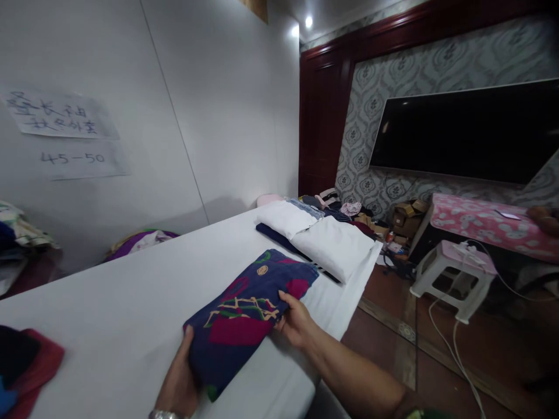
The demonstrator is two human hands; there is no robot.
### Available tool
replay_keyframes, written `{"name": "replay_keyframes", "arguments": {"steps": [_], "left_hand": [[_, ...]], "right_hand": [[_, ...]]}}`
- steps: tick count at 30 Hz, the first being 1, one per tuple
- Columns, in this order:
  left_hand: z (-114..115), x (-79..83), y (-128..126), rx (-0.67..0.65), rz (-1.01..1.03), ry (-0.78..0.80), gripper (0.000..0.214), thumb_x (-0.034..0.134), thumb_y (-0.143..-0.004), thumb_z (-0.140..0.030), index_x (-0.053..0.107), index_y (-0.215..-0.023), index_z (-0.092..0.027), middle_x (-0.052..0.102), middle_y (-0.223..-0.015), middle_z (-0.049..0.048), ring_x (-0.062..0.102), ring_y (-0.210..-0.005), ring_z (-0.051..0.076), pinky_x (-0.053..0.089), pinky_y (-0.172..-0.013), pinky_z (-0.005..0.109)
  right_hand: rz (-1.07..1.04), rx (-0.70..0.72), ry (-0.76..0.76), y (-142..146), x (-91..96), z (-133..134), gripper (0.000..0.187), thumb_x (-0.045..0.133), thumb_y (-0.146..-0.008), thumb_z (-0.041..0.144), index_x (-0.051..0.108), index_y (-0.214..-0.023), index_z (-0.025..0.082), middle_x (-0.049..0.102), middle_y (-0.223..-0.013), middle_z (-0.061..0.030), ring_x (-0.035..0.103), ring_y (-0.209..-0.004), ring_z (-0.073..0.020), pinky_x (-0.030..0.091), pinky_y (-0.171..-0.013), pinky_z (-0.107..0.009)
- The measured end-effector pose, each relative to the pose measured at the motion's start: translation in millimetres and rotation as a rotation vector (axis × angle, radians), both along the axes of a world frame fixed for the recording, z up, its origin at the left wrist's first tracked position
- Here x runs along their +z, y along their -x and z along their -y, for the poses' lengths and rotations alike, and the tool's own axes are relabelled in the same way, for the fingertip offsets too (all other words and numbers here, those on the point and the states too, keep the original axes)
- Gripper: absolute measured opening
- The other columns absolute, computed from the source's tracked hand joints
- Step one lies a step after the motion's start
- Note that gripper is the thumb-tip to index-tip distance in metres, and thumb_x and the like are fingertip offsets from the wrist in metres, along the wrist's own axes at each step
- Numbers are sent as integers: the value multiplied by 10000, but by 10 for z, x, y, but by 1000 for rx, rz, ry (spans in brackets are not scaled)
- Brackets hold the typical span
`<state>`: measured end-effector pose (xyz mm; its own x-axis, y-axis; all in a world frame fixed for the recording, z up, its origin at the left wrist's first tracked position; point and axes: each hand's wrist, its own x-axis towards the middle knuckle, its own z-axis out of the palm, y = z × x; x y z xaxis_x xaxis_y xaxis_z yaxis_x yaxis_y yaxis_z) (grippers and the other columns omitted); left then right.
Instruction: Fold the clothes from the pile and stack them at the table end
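Note:
Between my two hands is a folded dark blue garment with magenta patches, tan and green line patterns and a small round tan mark. My left hand grips its near left end, thumb on top and fingers hidden beneath. On the right edge, my right hand pinches the cloth with the thumb above and fingers below. The bundle is at the white-covered table, slightly tilted; whether it touches the surface I cannot tell. Just beyond it lie folded white garments on top of dark folded cloth.
Dark and red clothes lie at the table's left. Handwritten paper signs hang on the white wall. Right of the table stand a plastic stool with cables, a cardboard box and a pink-covered table. Clothes are heaped behind.

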<state>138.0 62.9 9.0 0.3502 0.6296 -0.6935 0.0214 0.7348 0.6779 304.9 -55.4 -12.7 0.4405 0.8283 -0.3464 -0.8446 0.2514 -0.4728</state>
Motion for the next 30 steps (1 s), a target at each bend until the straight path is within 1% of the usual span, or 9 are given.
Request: {"name": "replay_keyframes", "arguments": {"steps": [3, 7, 11, 17, 20, 22, 25, 27, 30], "left_hand": [[-35, -58, 45, 14, 96, 49, 449, 408, -820, -633, 616, -1159, -424, 716, -1005, -61, 668, -946, 243, 573, -780, 419], [-61, -113, 75, 56, 172, -5, 518, 417, -884, -473, 506, -1335, -233, 734, -951, 53, 675, -953, 250, 531, -884, 393], [-100, -169, 67, 42, 292, 40, 542, 338, -927, -430, 438, -1376, -144, 719, -1017, 108, 692, -900, 236, 526, -876, 397], [-182, -316, 48, 51, 302, -10, 536, 354, -920, -447, 547, -1261, -80, 699, -1051, 155, 669, -945, 220, 516, -887, 363], [-193, -348, 37, 50, 270, -19, 455, 381, -911, -443, 666, -1059, -120, 709, -1028, 130, 662, -953, 214, 530, -867, 347], [-185, -355, 24, 45, 252, -39, 420, 388, -911, -420, 698, -935, -138, 716, -1003, 117, 662, -949, 209, 550, -821, 325], [-158, -347, 3, 42, 231, -60, 401, 388, -915, -381, 712, -857, -153, 723, -973, 101, 664, -940, 203, 570, -758, 295], [-139, -331, -7, 44, 220, -64, 389, 390, -915, -356, 716, -836, -159, 725, -963, 93, 664, -944, 198, 574, -736, 278], [-125, -314, -8, 40, 207, -59, 361, 403, -907, -320, 718, -833, -161, 723, -975, 93, 658, -971, 198, 576, -732, 266]], "right_hand": [[40, 4, -59, -18, 127, -28, 262, 594, -796, 292, 622, -971, 98, 727, -801, -92, 696, -789, -221, 570, -738, -365], [69, 6, -129, -108, 330, -6, 258, 654, -732, 276, 634, -915, 96, 724, -762, -92, 696, -802, -231, 569, -768, -360], [140, -13, -208, -371, 615, 131, 227, 672, -710, 240, 634, -888, 105, 721, -733, -79, 693, -841, -235, 562, -812, -354], [305, -193, -317, -1224, 1244, 430, 215, 586, -753, 230, 622, -942, 134, 731, -818, -72, 689, -865, -230, 561, -829, -375], [360, -340, -324, -1788, 1388, 606, 226, 532, -786, 231, 618, -970, 132, 729, -804, -68, 693, -829, -212, 566, -814, -366], [332, -431, -271, -2131, 1298, 751, 223, 502, -822, 251, 615, -983, 143, 726, -790, -60, 695, -803, -198, 571, -797, -360], [224, -590, -48, -2498, 916, 996, 211, 462, -883, 301, 610, -959, 171, 714, -710, -33, 699, -740, -192, 583, -747, -369], [175, -632, 106, -2632, 611, 1138, 220, 468, -898, 348, 608, -934, 181, 708, -687, -29, 699, -702, -195, 588, -712, -379], [222, -675, 198, -2724, 292, 1232, 149, 561, -863, 318, 607, -929, 193, 712, -702, -11, 692, -642, -176, 593, -679, -355]]}}
